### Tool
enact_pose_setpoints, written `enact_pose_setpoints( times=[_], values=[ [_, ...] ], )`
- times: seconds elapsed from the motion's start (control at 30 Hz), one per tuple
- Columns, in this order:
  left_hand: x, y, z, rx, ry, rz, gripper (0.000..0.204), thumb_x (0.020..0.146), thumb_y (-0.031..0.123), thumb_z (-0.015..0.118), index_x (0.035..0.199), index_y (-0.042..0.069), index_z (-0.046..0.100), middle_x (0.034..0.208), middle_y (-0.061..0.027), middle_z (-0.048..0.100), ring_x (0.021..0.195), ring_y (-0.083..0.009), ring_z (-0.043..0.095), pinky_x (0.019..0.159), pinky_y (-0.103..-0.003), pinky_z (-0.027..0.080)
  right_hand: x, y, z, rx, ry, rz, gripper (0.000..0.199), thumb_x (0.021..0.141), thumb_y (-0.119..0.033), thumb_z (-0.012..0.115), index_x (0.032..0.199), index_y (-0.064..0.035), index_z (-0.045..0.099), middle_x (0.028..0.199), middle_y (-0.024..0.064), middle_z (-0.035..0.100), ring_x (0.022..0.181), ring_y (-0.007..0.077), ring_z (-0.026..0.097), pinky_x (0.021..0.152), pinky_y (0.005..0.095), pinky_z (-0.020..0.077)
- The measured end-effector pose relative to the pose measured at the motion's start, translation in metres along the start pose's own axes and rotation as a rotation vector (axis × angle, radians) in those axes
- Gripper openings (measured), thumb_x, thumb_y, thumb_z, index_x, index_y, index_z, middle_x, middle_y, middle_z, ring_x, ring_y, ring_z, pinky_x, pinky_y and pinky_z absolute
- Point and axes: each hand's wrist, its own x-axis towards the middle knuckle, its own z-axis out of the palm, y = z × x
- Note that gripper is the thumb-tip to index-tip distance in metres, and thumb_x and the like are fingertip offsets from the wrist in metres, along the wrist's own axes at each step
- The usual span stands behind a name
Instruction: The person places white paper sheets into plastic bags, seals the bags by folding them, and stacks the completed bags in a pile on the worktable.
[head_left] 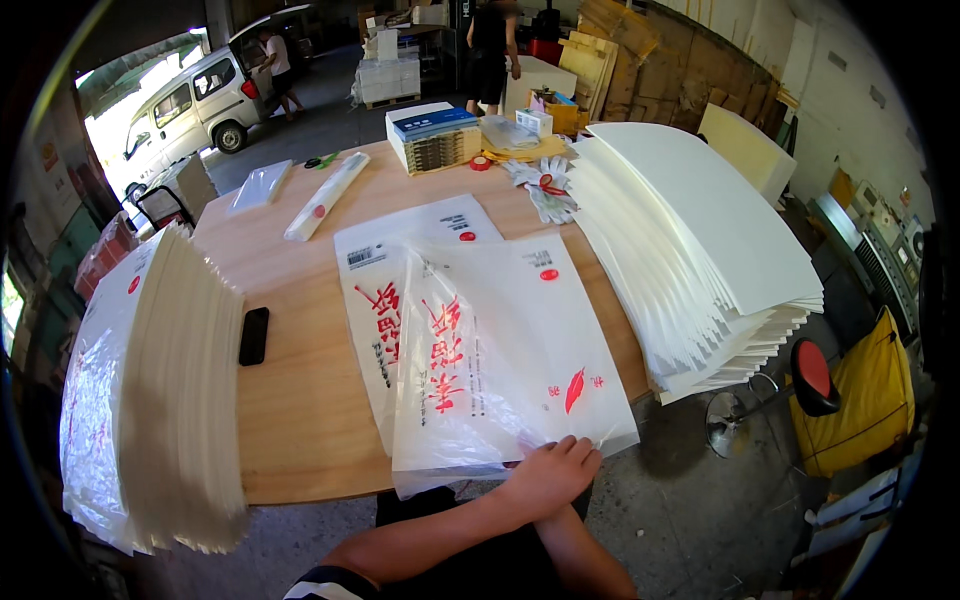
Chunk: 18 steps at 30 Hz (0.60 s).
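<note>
In front of me at the table's near edge lies a clear plastic bag (510,360) with red printing and white sheets inside. My left hand (560,468) reaches across to the bag's near right edge, its fingers bent and closed on the plastic. My right forearm (590,562) crosses beneath my left wrist. The right hand is mostly hidden behind it, with a little skin showing faintly through the plastic, so its fingers cannot be made out. A second printed bag (362,260) lies partly under the first, to its left and farther away.
A tall stack of filled bags (150,390) stands left, beside a black phone (254,336). At the right is a fanned stack of white sheets (700,240). Grey gloves (545,190), a plastic roll (328,196), green scissors (322,160) and a book stack (432,138) lie farther back. Two people stand beyond.
</note>
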Motion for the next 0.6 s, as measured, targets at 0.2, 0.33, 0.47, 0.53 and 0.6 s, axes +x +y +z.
enact_pose_setpoints(
  times=[0.2, 0.33, 0.47, 0.53, 0.6],
  values=[
    [-0.069, -0.033, -0.062, 0.157, -0.114, -0.330, 0.057, 0.073, 0.042, 0.076, 0.121, 0.014, 0.061, 0.108, -0.0064, 0.057, 0.104, -0.0259, 0.056, 0.086, -0.046, 0.045, 0.002, -0.014, 0.029, 0.098, -0.032, -0.069, 0.047, 0.098, -0.019, 0.058, 0.141, -0.0100, 0.040, 0.132, 0.0092, 0.053, 0.122, 0.0261, 0.052, 0.103, 0.0435, 0.0447],
    [-0.139, -0.061, -0.065, 0.173, -0.008, -0.450, 0.026, 0.076, 0.011, 0.068, 0.102, 0.012, 0.068, 0.086, -0.0028, 0.059, 0.081, -0.0231, 0.062, 0.068, -0.036, 0.051, 0.007, -0.014, 0.046, 0.026, 0.051, -0.174, 0.048, 0.097, -0.018, 0.058, 0.141, -0.0070, 0.040, 0.135, 0.0099, 0.052, 0.125, 0.0270, 0.051, 0.106, 0.0452, 0.0412],
    [-0.147, -0.042, -0.084, 0.056, 0.050, -0.375, 0.016, 0.076, 0.006, 0.069, 0.091, 0.011, 0.071, 0.089, -0.0033, 0.064, 0.079, -0.0229, 0.065, 0.061, -0.032, 0.052, 0.009, -0.020, 0.045, 0.030, 0.132, -0.104, 0.052, 0.098, -0.019, 0.058, 0.144, -0.0087, 0.037, 0.138, 0.0096, 0.050, 0.128, 0.0278, 0.048, 0.107, 0.0462, 0.0402],
    [-0.146, -0.040, -0.099, -0.196, -0.020, -0.381, 0.012, 0.078, 0.008, 0.070, 0.090, 0.010, 0.071, 0.095, -0.0044, 0.066, 0.081, -0.0249, 0.066, 0.065, -0.034, 0.053, 0.009, -0.025, 0.044, 0.087, 0.132, -0.117, 0.052, 0.098, -0.020, 0.058, 0.144, -0.0089, 0.036, 0.138, 0.0096, 0.050, 0.128, 0.0273, 0.048, 0.106, 0.0456, 0.0404],
    [-0.134, -0.057, -0.108, -0.302, -0.028, -0.372, 0.011, 0.081, 0.011, 0.070, 0.092, 0.009, 0.071, 0.103, -0.0074, 0.067, 0.087, -0.0280, 0.065, 0.074, -0.038, 0.053, 0.011, -0.025, 0.043, 0.020, 0.106, -0.110, 0.055, 0.098, -0.022, 0.058, 0.146, -0.0089, 0.034, 0.142, 0.0104, 0.047, 0.130, 0.0274, 0.045, 0.108, 0.0460, 0.0379]
  ],
)
